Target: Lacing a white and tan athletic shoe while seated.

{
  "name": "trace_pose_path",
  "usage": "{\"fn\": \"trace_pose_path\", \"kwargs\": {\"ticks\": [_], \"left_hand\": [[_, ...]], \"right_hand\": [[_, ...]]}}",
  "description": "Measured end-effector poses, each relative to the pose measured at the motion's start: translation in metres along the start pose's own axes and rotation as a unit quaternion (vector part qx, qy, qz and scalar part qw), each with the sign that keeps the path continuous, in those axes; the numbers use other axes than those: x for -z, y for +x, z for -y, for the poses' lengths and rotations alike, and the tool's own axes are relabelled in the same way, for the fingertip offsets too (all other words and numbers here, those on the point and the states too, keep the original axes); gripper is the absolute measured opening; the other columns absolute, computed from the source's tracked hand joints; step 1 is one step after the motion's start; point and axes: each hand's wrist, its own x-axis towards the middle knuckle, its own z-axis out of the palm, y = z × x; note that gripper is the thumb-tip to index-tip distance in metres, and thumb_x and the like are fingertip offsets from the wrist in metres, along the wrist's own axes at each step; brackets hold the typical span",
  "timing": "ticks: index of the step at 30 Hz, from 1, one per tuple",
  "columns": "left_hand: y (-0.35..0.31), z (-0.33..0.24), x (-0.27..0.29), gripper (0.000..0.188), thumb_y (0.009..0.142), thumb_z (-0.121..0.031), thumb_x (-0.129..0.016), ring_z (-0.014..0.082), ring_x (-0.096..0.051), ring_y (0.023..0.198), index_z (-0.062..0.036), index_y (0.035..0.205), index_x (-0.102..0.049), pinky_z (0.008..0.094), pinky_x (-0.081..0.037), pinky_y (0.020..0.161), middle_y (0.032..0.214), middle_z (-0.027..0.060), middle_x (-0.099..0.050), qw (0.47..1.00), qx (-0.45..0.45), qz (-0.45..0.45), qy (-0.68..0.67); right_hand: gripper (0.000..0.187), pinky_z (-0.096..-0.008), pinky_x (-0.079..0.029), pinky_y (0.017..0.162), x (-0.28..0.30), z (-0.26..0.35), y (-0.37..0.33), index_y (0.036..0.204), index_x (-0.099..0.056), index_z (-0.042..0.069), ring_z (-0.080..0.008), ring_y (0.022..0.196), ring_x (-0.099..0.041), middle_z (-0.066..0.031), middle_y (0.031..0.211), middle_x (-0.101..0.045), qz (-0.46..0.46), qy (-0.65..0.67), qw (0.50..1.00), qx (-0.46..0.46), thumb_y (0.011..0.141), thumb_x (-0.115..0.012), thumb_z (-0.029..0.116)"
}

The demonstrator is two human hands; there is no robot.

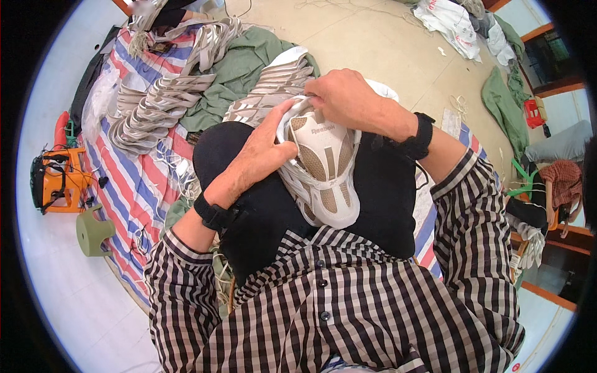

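A white and tan shoe upper (323, 163) rests between my thighs, its toe toward me and its tongue facing up. White cord crosses it above the toe. My left hand (264, 149) is closed on the upper's left side, with the thumb on top near the lacing edge. At the far end, by the collar, my right hand (351, 102) pinches the edge with bent fingers. What lies exactly between those fingertips is partly hidden. Just beyond my hands is a row of similar tan and white uppers (273, 90).
More bundled uppers (161, 112) lie beside green cloth (245, 71) on a striped sheet (127, 186). An orange stool-like frame (73, 177) and a green plastic stool (94, 233) stand at left. White bags (444, 25) sit far right, near hanging green cloth (504, 109).
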Motion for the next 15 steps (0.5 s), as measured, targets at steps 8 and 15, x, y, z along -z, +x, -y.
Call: {"fn": "trace_pose_path", "kwargs": {"ticks": [8,15], "left_hand": [[-0.004,-0.002,0.004,0.078,0.067,-0.01,-0.052,0.0228,-0.037,0.128,-0.0025,0.142,-0.032,0.0299,-0.026,0.107,0.137,0.0147,-0.042,1.0,0.009,0.008,-0.014],[-0.007,-0.003,0.007,0.082,0.062,-0.014,-0.053,0.0183,-0.037,0.127,-0.0019,0.141,-0.033,0.0278,-0.025,0.107,0.136,0.0094,-0.041,0.997,0.024,0.028,-0.072]], "right_hand": [[0.011,-0.0349,-0.05,0.06,-0.003,-0.02,-0.008,0.088,-0.059,-0.001,-0.0226,0.066,-0.064,-0.0129,0.069,-0.063,-0.104,0.141,0.981,-0.078,0.082,-0.054,0.006],[0.014,-0.028,-0.052,0.065,-0.005,-0.079,-0.028,0.097,-0.058,-0.001,-0.0173,0.074,-0.064,-0.0106,0.082,-0.066,-0.042,0.37,0.901,-0.222,0.087,-0.053,0.008]]}}
